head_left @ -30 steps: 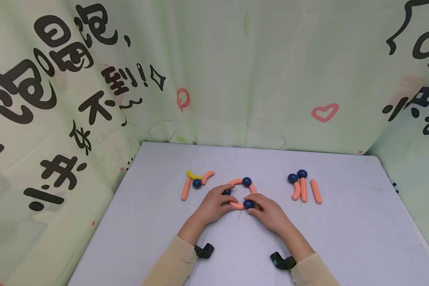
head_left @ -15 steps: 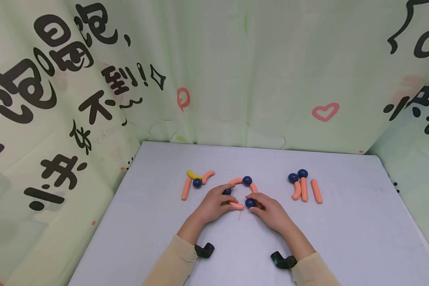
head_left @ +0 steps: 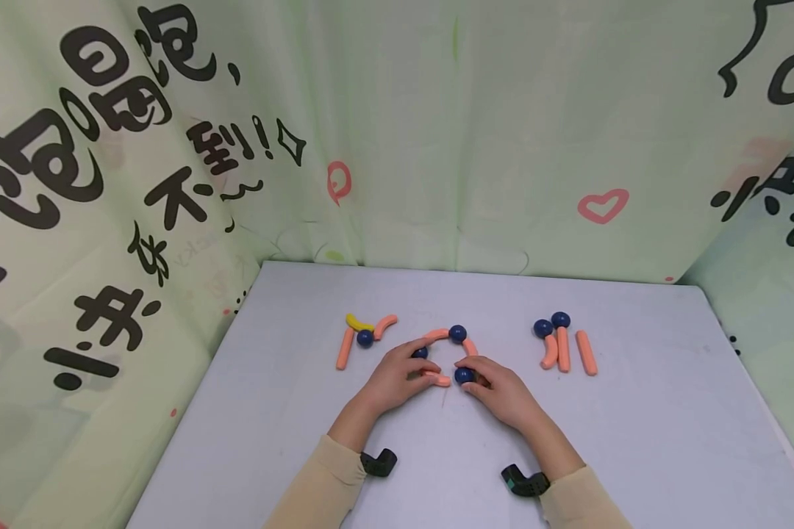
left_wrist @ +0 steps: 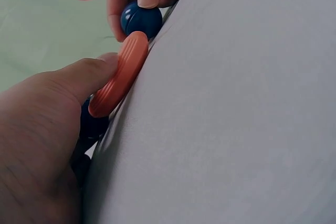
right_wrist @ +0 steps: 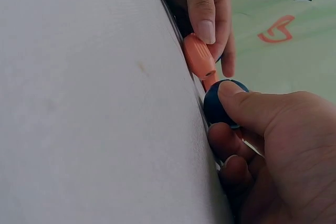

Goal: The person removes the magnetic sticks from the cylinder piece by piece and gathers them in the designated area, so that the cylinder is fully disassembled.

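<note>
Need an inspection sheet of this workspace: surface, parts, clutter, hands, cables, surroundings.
Surface: pale tabletop, faint mark.
Job's things: curved orange stick and blue ball, held slightly apart; arc of more sticks and balls beyond.
Clutter: yellow stick to the left, other orange sticks and blue balls on both sides.
Hands: left hand holds the curved orange stick; right hand pinches the blue ball.
Cables: nothing seen.
Surroundings: green curtain, dark lettering.
</note>
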{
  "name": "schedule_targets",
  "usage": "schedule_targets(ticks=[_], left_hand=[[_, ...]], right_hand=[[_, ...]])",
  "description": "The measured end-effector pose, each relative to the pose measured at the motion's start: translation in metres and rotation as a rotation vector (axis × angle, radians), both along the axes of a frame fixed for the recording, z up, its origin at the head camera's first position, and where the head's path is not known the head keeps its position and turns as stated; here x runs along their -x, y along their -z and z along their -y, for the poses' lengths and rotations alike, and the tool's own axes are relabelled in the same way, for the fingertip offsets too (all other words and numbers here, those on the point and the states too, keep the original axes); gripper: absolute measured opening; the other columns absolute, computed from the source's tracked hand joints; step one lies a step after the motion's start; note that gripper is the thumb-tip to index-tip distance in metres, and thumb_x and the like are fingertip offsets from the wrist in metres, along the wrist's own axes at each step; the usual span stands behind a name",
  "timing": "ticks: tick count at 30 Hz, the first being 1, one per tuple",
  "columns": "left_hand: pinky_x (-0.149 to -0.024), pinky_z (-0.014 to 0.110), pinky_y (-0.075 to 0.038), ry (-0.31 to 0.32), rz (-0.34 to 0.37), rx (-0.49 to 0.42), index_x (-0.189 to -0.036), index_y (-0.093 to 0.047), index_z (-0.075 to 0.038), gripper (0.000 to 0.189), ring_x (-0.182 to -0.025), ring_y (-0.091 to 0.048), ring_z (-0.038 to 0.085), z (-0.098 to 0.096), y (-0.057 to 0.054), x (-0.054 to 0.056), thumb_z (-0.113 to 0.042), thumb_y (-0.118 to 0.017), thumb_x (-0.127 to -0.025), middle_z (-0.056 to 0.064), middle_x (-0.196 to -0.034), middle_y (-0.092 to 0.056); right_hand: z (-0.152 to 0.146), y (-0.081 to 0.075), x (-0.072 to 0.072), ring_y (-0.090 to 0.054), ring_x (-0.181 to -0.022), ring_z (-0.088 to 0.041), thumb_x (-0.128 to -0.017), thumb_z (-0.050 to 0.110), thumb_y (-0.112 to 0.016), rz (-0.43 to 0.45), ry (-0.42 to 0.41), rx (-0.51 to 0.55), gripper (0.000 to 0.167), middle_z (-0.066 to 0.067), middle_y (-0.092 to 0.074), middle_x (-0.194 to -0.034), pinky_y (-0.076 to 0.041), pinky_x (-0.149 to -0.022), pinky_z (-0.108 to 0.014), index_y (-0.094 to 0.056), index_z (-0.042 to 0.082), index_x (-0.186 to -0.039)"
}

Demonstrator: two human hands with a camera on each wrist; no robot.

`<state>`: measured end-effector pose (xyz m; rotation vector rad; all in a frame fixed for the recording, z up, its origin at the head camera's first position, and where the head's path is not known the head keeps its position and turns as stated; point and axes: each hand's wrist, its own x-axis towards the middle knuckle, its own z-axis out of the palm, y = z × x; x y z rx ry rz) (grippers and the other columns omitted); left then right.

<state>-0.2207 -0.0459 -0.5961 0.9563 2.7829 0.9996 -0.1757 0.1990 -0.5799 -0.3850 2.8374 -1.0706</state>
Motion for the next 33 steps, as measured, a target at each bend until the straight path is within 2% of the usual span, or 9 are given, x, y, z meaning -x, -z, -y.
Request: schedule_targets(ticks=[6,14,22,30,33], left_hand=[[-0.115,0.038,-0.039,-0.006,-0.01,-0.011,-0.106,-0.075,-0.027,0.018,-0.139,-0.046,0.018,-0.0004,-0.0026,-0.0017,-0.037,-0.066,-0.094,-0.004,-0.152,-0.046],[-0.114,0.037,-0.04,-0.022,0.021,-0.024,-0.102,-0.076,-0.027,0.015,-0.139,-0.046,0.018,0.0,-0.0032,-0.0021,-0.037,-0.067,-0.094,-0.004,-0.152,-0.045],[-0.114,0.037,-0.04,-0.031,0.034,-0.028,-0.101,-0.075,-0.028,0.014,-0.138,-0.046,0.018,0.0001,-0.0032,-0.0029,-0.037,-0.066,-0.094,-0.004,-0.152,-0.046],[-0.114,0.036,-0.039,-0.029,0.051,-0.03,-0.102,-0.075,-0.026,0.016,-0.139,-0.045,0.017,0.0002,-0.0057,-0.0036,-0.036,-0.066,-0.095,-0.004,-0.152,-0.046],[-0.114,0.037,-0.04,-0.022,0.043,-0.034,-0.107,-0.075,-0.025,0.018,-0.138,-0.046,0.017,0.0006,-0.0058,-0.0036,-0.035,-0.066,-0.095,-0.004,-0.152,-0.046]], right_hand=[[0.0003,0.0,-0.0003,-0.05,-0.079,-0.01,-0.092,0.026,-0.071,-0.014,-0.001,0.006,0.039,0.009,-0.061,-0.102,-0.041,-0.07,-0.027,-0.062,0.029,-0.129],[0.0001,-0.0023,-0.0006,-0.048,-0.078,-0.012,-0.095,0.027,-0.067,0.037,0.004,0.032,0.036,0.005,-0.057,-0.097,-0.038,-0.07,-0.03,-0.061,0.029,-0.131],[-0.0006,-0.0017,0.0002,-0.047,-0.076,-0.012,-0.096,0.028,-0.065,0.043,-0.002,0.027,0.036,0.005,-0.054,-0.09,-0.037,-0.069,-0.029,-0.06,0.027,-0.131],[0.0004,0.0,0.0007,-0.049,-0.078,-0.011,-0.095,0.028,-0.068,0.026,0.017,0.009,0.036,0.007,-0.057,-0.093,-0.039,-0.068,-0.027,-0.062,0.027,-0.13],[0.0011,-0.0005,0.0005,-0.05,-0.076,-0.01,-0.093,0.027,-0.07,0.012,0.018,0.012,0.036,0.007,-0.057,-0.092,-0.04,-0.066,-0.025,-0.063,0.026,-0.128]])
